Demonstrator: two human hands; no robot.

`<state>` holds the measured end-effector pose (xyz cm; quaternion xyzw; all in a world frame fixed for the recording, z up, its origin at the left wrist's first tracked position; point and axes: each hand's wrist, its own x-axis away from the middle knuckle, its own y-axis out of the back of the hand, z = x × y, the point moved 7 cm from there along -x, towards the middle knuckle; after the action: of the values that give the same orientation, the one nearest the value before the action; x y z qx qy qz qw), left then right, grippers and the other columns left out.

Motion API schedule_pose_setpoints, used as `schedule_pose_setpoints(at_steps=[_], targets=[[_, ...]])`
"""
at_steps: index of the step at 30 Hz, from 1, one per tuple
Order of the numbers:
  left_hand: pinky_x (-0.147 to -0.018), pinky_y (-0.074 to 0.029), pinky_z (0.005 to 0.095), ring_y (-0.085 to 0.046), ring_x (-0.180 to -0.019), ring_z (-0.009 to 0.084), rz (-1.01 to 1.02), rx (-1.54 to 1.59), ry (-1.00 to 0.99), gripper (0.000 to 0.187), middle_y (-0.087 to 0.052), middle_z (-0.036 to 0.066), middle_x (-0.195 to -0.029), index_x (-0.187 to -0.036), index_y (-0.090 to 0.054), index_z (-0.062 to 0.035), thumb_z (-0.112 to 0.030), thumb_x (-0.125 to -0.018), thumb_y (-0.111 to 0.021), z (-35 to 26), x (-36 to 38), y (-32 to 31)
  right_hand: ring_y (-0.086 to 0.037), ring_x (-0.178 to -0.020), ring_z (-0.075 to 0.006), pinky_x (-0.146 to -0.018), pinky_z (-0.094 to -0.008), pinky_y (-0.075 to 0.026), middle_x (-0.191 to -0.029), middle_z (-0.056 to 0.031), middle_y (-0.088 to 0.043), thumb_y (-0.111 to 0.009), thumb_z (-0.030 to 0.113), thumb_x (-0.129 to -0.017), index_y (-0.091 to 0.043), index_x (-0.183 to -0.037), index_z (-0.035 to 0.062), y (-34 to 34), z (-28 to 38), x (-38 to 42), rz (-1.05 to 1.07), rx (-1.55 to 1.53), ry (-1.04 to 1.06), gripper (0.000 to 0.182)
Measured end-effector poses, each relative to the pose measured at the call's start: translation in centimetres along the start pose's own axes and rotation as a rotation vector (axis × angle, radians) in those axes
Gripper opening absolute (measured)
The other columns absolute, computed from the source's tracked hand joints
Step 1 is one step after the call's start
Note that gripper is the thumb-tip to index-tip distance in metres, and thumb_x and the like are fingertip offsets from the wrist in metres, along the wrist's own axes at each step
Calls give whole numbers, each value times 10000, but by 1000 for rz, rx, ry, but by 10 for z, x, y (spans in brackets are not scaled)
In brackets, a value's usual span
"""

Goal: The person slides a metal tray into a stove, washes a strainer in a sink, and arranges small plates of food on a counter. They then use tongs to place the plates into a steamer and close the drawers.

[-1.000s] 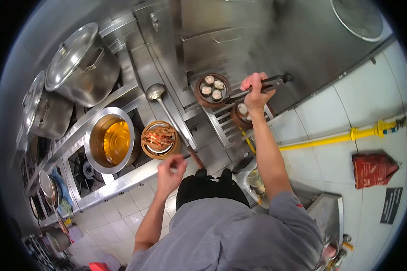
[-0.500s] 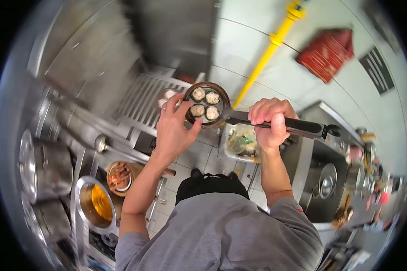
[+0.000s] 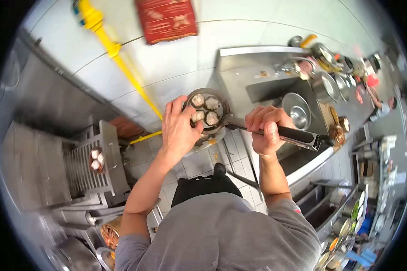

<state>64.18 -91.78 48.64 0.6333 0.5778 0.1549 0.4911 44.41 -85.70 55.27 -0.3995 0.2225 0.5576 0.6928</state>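
A round dark-rimmed steamer dish (image 3: 221, 105) holds several pale filled dumplings (image 3: 211, 119) with dark wrappers. My left hand (image 3: 178, 133) grips its left rim, the fingertips reaching over the edge beside the dumplings. In my right hand (image 3: 270, 131) is a pair of metal tongs with black handles (image 3: 298, 137), the fist closed round them. Their tips meet the dish's right rim.
A metal sink (image 3: 307, 158) with a bowl (image 3: 296, 108) lies to the right. Pots (image 3: 324, 87) line the counter behind it. On the slatted rack (image 3: 83, 165) at left sits a small dish of white buns (image 3: 96, 159). A yellow pipe (image 3: 131, 77) crosses the wall.
The view has swung right, away from the slatted rack and toward the sink. Both hands keep their holds on the dish and the tongs.
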Motion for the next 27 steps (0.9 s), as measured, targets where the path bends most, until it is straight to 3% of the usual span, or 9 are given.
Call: schedule_pose_setpoints(at_steps=[3,6,8,10,19,22,27], targets=[[-941,-449,455,-496,-1145,371,24,44,-48,294,-525,151,-1274,-901,-663,-5,-122,-659,-782,-43,-17,-25,-477,-448,-160,-439,-313,-445,-562,-89,-510,-636,180,-888,-474,-675,-9,48,15,-1,-66,40,1,327],[-928,-443,478,-492,-1140,370,47,114,-176,286,-516,144,-1269,-882,-657,-20,-142,-652,-775,-87,-31,-76,-447,-448,-175,-424,-317,-419,-558,-84,-469,-573,264,-922,-423,-668,17,106,41,3,-155,226,-6,385],[-907,-461,463,-529,-1082,379,82,116,-220,258,-533,151,-1242,-862,-645,-21,-133,-663,-763,-115,-35,-97,-459,-449,-175,-427,-318,-424,-565,-88,-495,-603,269,-907,-454,-662,13,137,54,8,-179,249,39,384],[-897,-467,469,-539,-1061,386,168,160,-219,262,-529,158,-1245,-860,-637,-10,-128,-662,-761,-134,-32,-123,-524,-461,-176,-443,-308,-443,-560,-75,-514,-621,100,-855,-462,-633,-5,167,66,19,-228,213,37,293],[-826,-497,441,-602,-986,393,312,323,-415,288,-528,199,-1227,-858,-592,11,-123,-669,-764,-252,-30,-215,-514,-456,-189,-441,-311,-445,-566,-104,-532,-591,64,-840,-463,-666,-6,282,133,53,-402,456,96,226],[-836,-496,442,-603,-994,381,377,337,-437,287,-532,189,-1230,-858,-593,18,-125,-675,-763,-286,-30,-242,-499,-452,-178,-430,-312,-438,-566,-105,-526,-611,141,-882,-471,-679,-3,307,149,59,-455,495,121,286],[-833,-503,432,-611,-975,387,421,420,-490,291,-561,187,-1188,-924,-601,3,-124,-713,-758,-329,-36,-265,-451,-443,-182,-430,-333,-434,-551,-89,-466,-546,199,-906,-424,-674,25,336,163,69,-489,622,78,315]])
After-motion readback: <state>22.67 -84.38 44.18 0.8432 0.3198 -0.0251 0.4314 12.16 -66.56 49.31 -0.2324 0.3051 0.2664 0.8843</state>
